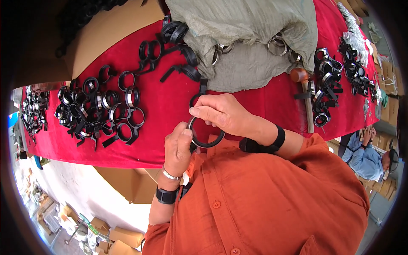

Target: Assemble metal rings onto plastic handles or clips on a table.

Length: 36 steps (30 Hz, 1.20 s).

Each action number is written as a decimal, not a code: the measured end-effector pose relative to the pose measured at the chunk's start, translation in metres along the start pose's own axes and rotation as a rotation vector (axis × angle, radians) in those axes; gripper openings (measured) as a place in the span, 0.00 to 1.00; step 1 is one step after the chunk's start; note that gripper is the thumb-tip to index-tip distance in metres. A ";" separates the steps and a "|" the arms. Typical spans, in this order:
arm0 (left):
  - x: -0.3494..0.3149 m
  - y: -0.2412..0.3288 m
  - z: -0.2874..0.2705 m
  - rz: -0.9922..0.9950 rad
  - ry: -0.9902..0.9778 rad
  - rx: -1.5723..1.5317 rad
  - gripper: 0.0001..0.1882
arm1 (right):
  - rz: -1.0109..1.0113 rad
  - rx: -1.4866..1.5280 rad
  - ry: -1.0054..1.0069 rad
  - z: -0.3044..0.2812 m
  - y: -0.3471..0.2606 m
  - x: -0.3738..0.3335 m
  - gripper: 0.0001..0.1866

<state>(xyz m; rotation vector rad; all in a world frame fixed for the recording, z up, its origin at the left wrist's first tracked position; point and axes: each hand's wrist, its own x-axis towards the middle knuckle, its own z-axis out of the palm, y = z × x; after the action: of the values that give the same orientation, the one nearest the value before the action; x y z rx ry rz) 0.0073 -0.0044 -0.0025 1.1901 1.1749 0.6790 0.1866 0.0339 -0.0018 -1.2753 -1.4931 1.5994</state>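
Close to my body, just past the near edge of the red-covered table, I hold a black ring (210, 145) with a silvery metal edge. My left hand (177, 146) is closed on its left side, thumb pressed against it. Above, my right hand (225, 112) pinches the ring's upper part between thumb and fingers. Its fingertips hide some of the ring. Beyond my right hand a black tab (203, 86) shows on the cloth; whether it joins the held ring I cannot tell.
Black-and-silver rings with tabs (102, 106) lie heaped on the left of the red cloth (170, 127). A grey cloth (250, 70) partly covers others. At right are a mallet (300, 76) and more rings (326, 78). A cardboard box (114, 32) stands far left; another person (363, 155) sits at right.
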 end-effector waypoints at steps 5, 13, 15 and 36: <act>0.001 0.002 0.002 0.022 0.025 0.007 0.19 | 0.117 0.149 -0.031 0.002 0.003 0.004 0.19; 0.001 -0.004 -0.003 -0.172 0.237 -0.346 0.23 | -0.533 -0.422 0.342 -0.001 -0.001 -0.003 0.10; 0.002 -0.007 -0.004 -0.164 0.228 -0.363 0.22 | -0.655 -0.519 0.230 0.008 -0.003 -0.011 0.11; 0.000 -0.002 -0.008 -0.219 -0.057 -0.419 0.11 | -0.618 -0.655 0.121 0.010 0.015 -0.023 0.07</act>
<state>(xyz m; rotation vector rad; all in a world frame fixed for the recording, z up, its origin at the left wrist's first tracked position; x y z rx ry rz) -0.0001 -0.0024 -0.0041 0.7132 1.0330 0.6791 0.1886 0.0069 -0.0118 -1.0304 -2.1495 0.6428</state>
